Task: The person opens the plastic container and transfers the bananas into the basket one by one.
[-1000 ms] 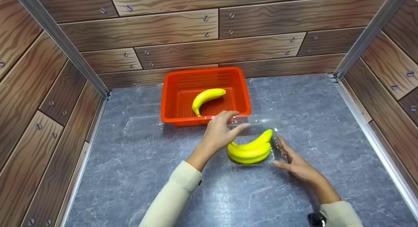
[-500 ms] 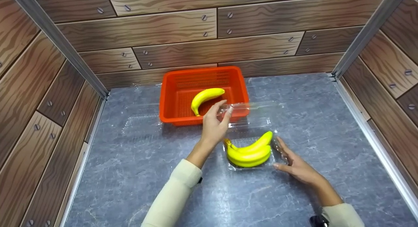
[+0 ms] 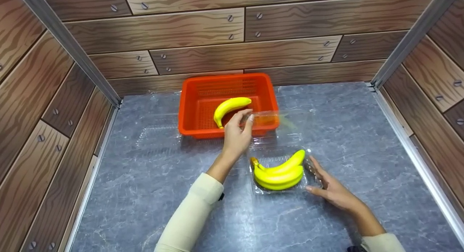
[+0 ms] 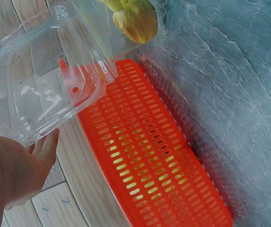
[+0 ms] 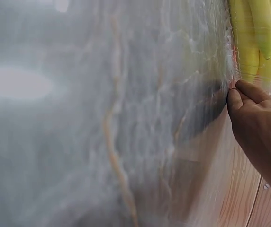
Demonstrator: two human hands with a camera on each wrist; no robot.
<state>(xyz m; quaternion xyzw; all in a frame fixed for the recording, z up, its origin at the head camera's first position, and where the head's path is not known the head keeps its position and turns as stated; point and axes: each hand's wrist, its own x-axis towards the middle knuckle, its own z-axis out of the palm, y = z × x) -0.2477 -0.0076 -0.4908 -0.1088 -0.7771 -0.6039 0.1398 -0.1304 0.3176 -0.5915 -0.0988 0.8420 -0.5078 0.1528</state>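
Note:
A hinged clear plastic container [image 3: 306, 177] stands on the table in front of the basket. Inside its base lies a bunch of yellow bananas [image 3: 278, 177], stem toward the left. My left hand [image 3: 236, 136] pinches the raised lid [image 4: 45, 90] by its edge; the lid is tilted back over the basket's front right corner. At the container's right end my right hand [image 3: 335, 188] holds the base, with the thumb at the near corner and the fingers along the side. In the right wrist view, fingertips [image 5: 244, 90] touch the plastic beside the bananas.
An orange-red basket [image 3: 183, 110] stands against the back wall with a single banana [image 3: 230, 108] in it. Left of the basket lies more clear plastic packaging [image 3: 156, 134]. Wood-patterned walls [image 3: 195, 29] close off the back and sides.
My left hand has moved back and up with the lid, which now stands farther open above the bananas. The right hand has stayed at the container's right end.

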